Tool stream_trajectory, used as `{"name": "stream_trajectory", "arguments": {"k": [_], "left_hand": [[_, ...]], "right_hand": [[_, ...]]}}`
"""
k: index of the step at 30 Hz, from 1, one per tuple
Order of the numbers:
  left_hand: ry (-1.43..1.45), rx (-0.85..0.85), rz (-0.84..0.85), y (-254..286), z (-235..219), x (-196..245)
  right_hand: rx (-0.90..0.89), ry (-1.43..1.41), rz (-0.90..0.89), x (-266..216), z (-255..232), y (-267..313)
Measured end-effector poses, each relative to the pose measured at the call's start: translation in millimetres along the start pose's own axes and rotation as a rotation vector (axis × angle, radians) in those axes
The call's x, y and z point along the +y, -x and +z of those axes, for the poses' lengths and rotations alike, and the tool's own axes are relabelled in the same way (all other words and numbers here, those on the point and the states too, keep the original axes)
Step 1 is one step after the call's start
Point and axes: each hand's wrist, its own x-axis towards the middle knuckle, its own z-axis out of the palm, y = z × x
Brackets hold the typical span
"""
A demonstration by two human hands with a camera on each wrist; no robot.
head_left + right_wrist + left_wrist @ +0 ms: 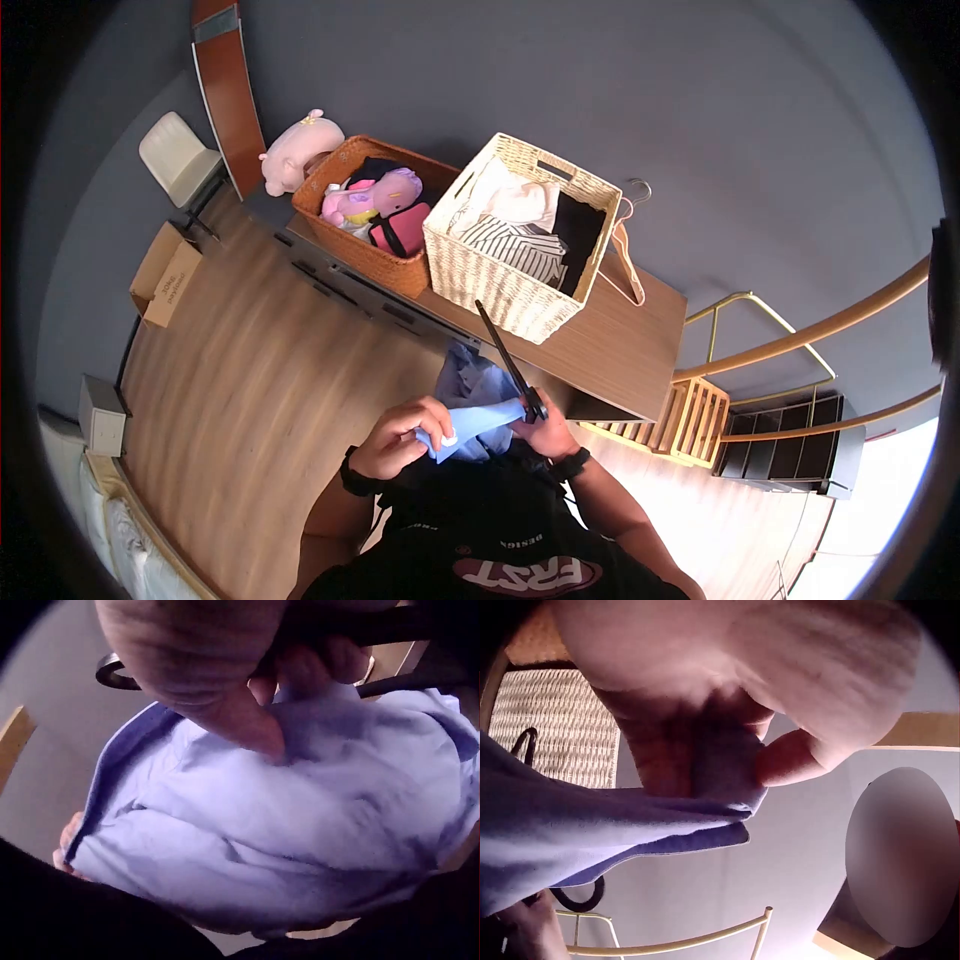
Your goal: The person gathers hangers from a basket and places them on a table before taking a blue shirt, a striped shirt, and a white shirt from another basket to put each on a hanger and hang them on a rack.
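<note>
A light blue shirt (pixel 482 420) hangs between both hands in front of the person, its lower part dropping toward the cabinet. The left hand (pixel 405 437) pinches an edge of the shirt (pixel 615 825) between thumb and fingers, pulling that part out sideways. In the right hand (pixel 548 432) is a black clothes hanger (pixel 508 350), gripped along with the shirt's other side. The hanger is seen nearly edge-on, slanting up to the left in the head view. The right thumb (pixel 251 727) presses on the bunched cloth in the right wrist view.
Ahead on a brown cabinet (pixel 650 340) stand a cream woven basket (pixel 480 285) of folded clothes and a brown basket (pixel 375 262) of soft toys. Wooden hangers (pixel 622 255) lean on the wall. A pink plush (pixel 300 152) sits left; a wooden rack (pixel 690 425) stands right.
</note>
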Motion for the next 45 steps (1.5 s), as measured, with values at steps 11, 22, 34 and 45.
{"name": "stream_trajectory", "arguments": {"k": [11,22,34,45], "left_hand": [[-0.098,-0.057,-0.264,45.0,10.2,-44.7],[-0.478,-0.227,-0.35,15.4,36.6,-73.5],[-0.436,0.042,0.02,-7.2,54.4,-78.8],[-0.412,-0.305,0.049,-7.1,78.0,-72.6]], "right_hand": [[-0.086,-0.15,-0.18,-24.5,-44.5,4.2],[0.084,-0.118,-0.228,-49.2,-48.3,22.0],[-0.015,-0.207,0.177,-50.6,-42.1,55.5],[-0.25,-0.158,0.194,-65.3,-25.7,34.1]]}}
